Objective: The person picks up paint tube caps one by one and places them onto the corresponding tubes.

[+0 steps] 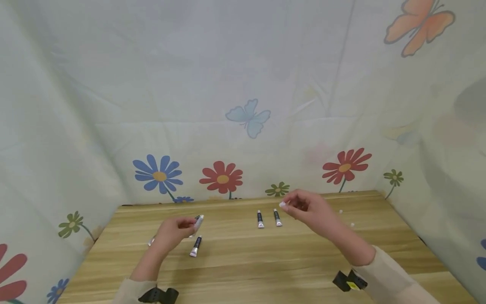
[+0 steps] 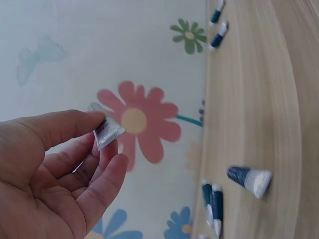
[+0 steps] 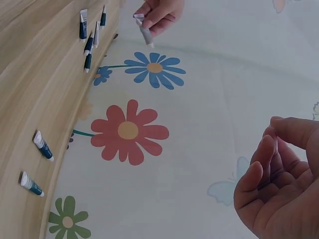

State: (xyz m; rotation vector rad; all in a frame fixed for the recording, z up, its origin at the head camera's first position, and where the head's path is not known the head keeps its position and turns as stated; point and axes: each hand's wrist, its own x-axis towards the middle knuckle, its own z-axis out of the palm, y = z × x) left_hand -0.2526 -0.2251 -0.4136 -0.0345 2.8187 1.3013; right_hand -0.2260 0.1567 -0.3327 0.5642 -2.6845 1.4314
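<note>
My left hand (image 1: 172, 234) pinches a small silver paint tube (image 2: 108, 133) between thumb and fingers, raised above the left of the table. In the right wrist view that tube (image 3: 144, 34) tilts with its narrow, pale end down. A small white piece, seemingly a cap (image 1: 282, 204), is pinched at the fingertips of my right hand (image 1: 313, 211), above the back of the table. Below the left hand lies a dark-and-silver tube (image 1: 195, 246). Two similar tubes, one left (image 1: 260, 219) and one right (image 1: 277, 218), lie side by side left of the right hand.
The wooden table (image 1: 243, 270) meets a flowered cloth backdrop (image 1: 243, 63). Two tiny white pieces, one farther back (image 1: 340, 211) and one nearer (image 1: 352, 225), lie right of the right hand. More tubes (image 3: 88, 44) are grouped at the left, partly hidden in the head view.
</note>
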